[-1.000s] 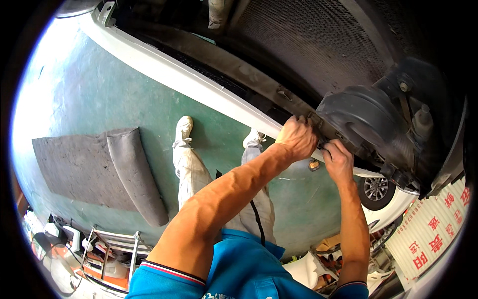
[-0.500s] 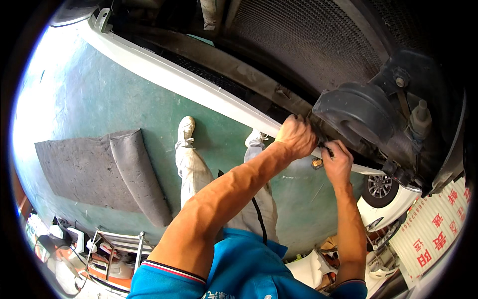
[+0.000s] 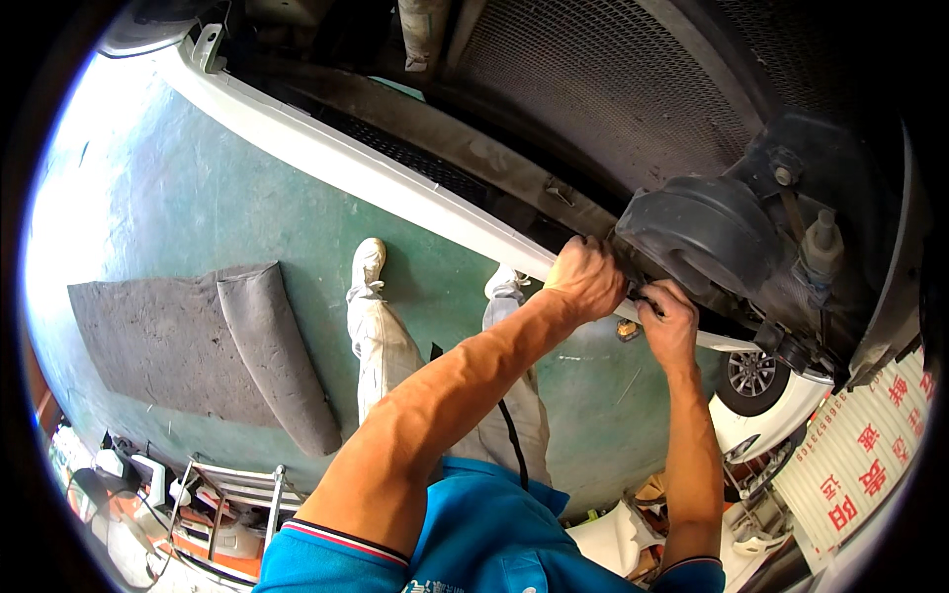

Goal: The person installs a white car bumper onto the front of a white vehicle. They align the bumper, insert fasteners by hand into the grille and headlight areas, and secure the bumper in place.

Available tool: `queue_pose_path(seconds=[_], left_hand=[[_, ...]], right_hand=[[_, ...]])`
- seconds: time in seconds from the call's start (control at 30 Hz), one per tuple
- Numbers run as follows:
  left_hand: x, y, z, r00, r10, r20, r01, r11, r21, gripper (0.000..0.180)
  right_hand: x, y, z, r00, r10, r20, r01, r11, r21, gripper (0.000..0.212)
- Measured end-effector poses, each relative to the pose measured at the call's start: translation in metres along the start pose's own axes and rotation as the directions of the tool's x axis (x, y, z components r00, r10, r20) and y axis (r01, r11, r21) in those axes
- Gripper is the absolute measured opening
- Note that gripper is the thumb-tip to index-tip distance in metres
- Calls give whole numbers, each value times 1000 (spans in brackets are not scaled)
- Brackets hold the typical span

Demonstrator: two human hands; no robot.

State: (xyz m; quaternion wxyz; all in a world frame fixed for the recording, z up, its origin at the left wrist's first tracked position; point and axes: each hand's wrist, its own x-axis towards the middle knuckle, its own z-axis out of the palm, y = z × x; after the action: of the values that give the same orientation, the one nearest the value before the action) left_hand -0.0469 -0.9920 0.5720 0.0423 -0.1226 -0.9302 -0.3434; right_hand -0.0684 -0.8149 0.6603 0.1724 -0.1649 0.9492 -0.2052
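1. The floor is smooth green-painted concrete [image 3: 178, 198], brightly lit at the left, with a person's two white shoes and pale trouser legs standing on it.
2. A grey felt floor mat [image 3: 188, 341] lies flat on the floor at the left, its right edge folded up into a ridge.
3. Overhead hangs the underside of a raised car: a long white painted bumper edge [image 3: 346, 163] runs diagonally from upper left down to lower right, and behind it sit a dark mesh radiator grille [image 3: 613, 79] and a black plastic wheel-arch liner [image 3: 707, 232].
4. At the lower right stand a second white car's alloy wheel [image 3: 751, 374] and a white banner with red characters [image 3: 870, 465]; a metal trolley frame [image 3: 222, 504] is at the lower left.
5. The left hand [image 3: 585, 280] is curled shut over the lower edge of the white bumper, just where it meets the black liner, fingers wrapped around the rim.
6. The right hand [image 3: 670, 324] is closed around a small dark tool [image 3: 645, 296] just beside the left hand; the tool is mostly hidden, its visible part lying roughly along the bumper edge and pointing up-left toward the liner seam.
7. What kind of tool it is cannot be told.
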Motion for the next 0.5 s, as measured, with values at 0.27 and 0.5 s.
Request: queue_pose_path(seconds=[0.27,0.5], left_hand=[[1,-1,1,999,7,-53,-6,1000,22,25],[3,1,-6,997,-32,64,30,999,28,25]], right_hand=[[15,-7,-2,993,-30,117,57,969,-242,23],[17,-13,-3,985,-39,168,97,928,-358,13]])
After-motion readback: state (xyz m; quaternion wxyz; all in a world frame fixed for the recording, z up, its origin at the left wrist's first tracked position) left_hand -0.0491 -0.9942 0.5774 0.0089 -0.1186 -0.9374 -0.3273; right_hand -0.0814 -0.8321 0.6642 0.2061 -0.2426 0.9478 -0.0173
